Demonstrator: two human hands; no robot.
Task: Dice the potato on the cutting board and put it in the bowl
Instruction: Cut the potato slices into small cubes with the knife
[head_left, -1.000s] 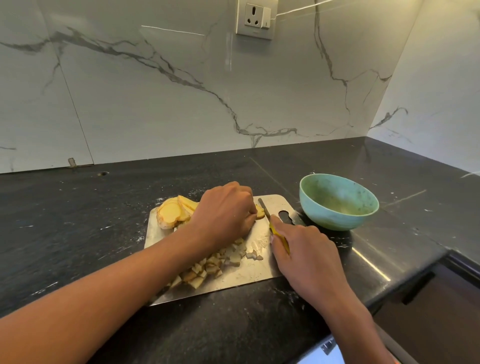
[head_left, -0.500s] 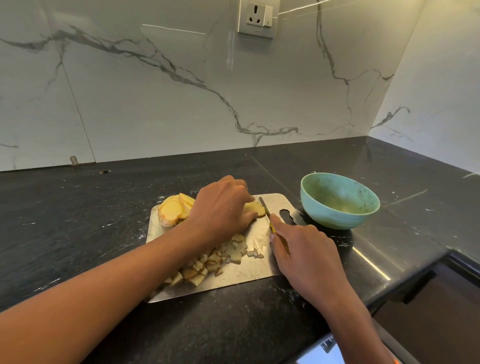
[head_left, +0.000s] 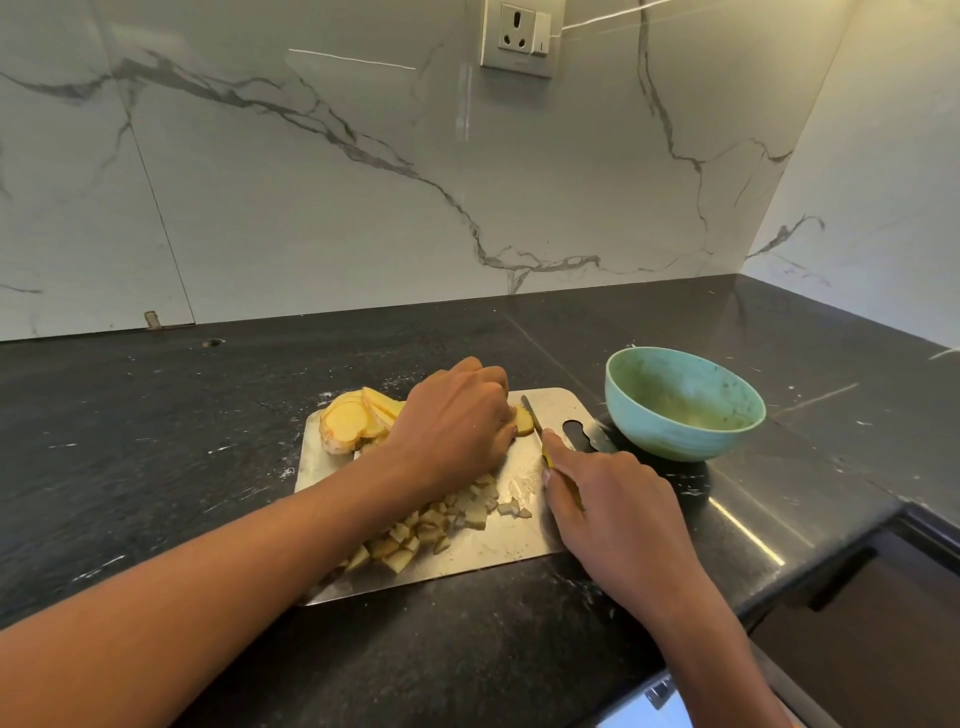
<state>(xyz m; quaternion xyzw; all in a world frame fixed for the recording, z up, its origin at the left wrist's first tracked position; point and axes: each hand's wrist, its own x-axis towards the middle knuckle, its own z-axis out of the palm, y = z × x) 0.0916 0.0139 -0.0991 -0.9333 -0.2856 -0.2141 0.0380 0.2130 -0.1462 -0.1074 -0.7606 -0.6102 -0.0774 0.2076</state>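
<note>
This is a kitchen in a home. A dark stone counter (head_left: 156, 441) runs into a corner, with white marble wall tiles (head_left: 311, 182) right behind it. A wall plug (head_left: 517, 39) sits high above the counter, and cut potato (head_left: 415, 535) lies on it

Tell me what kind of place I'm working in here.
Most likely a home kitchen: a dark stone countertop meets a marble-look backsplash with a wall socket, and a metal cutting board holds potato slices beside a teal bowl.
</note>
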